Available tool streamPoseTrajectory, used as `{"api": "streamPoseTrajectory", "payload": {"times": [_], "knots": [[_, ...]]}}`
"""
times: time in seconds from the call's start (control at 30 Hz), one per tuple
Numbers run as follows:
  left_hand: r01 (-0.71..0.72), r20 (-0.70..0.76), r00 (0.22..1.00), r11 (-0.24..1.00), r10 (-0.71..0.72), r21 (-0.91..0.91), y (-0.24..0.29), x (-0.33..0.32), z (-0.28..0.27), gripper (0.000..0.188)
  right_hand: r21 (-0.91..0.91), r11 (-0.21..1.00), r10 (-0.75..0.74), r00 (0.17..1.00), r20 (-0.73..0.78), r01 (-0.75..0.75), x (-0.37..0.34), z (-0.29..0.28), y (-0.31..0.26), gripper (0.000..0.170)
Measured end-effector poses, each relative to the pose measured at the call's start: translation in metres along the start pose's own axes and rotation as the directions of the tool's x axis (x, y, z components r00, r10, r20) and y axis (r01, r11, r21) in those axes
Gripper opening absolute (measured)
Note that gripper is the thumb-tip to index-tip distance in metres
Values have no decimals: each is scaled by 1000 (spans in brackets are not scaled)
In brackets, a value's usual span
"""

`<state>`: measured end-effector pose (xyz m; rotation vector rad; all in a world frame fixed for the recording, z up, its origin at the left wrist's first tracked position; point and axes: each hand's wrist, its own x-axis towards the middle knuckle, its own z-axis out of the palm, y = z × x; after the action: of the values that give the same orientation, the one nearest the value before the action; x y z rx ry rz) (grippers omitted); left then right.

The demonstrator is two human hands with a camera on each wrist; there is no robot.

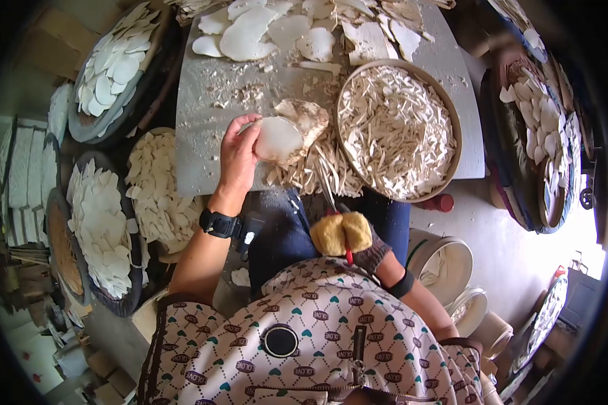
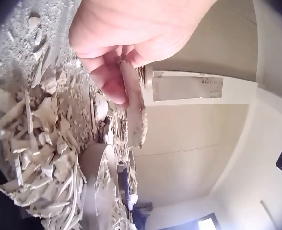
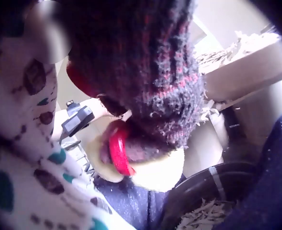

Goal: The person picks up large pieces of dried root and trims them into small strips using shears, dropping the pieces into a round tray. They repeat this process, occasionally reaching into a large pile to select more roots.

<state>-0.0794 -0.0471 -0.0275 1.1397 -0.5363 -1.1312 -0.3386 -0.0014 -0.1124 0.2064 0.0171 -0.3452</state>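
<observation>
My bare left hand [image 1: 240, 154] pinches a pale, flat, rounded slice [image 1: 279, 138] by its edge above the grey table; a rough, brown-edged piece [image 1: 309, 120] lies directly beyond it. The left wrist view shows the slice [image 2: 135, 115] edge-on between thumb and fingers of the hand [image 2: 131, 36]. In a dark knitted glove, my right hand [image 1: 373, 253] grips a tool with red handles [image 3: 118, 151] and yellow padding [image 1: 341, 233]. Its narrow metal blade [image 1: 326, 194] points up towards the shavings at the table edge. The glove [image 3: 145, 81] hides part of the grip.
A round tray [image 1: 458, 142] of pale shavings stands at the table's right. Large pale slices [image 1: 248, 34] lie along the far side, and loose shavings [image 1: 338, 172] pile at the near edge. Baskets of slices [image 1: 98, 226] stand left, with more at right; buckets [image 1: 446, 266] stand lower right.
</observation>
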Motion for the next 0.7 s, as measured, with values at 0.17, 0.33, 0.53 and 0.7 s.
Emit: {"api": "streamPoseTrajectory", "payload": {"times": [0.17, 0.33, 0.53, 0.7], "knots": [[-17, 63, 998, 993, 10, 119, -21, -21, 8, 25, -692, 707, -287, 954, -87, 150, 8, -8, -7, 21], [207, 110, 973, 978, -203, -26, -15, -31, 17, 28, -609, 783, -282, 946, -161, 129, 7, 10, -4, 23], [378, 201, 910, 925, -363, -41, -19, -24, 13, 22, -922, 384, -225, 973, -48, 43, 6, 33, -8, 24], [412, 193, 893, 911, -406, 11, -17, -23, 21, 25, -347, 915, -231, 972, -32, 206, 9, 5, -2, 27]]}}
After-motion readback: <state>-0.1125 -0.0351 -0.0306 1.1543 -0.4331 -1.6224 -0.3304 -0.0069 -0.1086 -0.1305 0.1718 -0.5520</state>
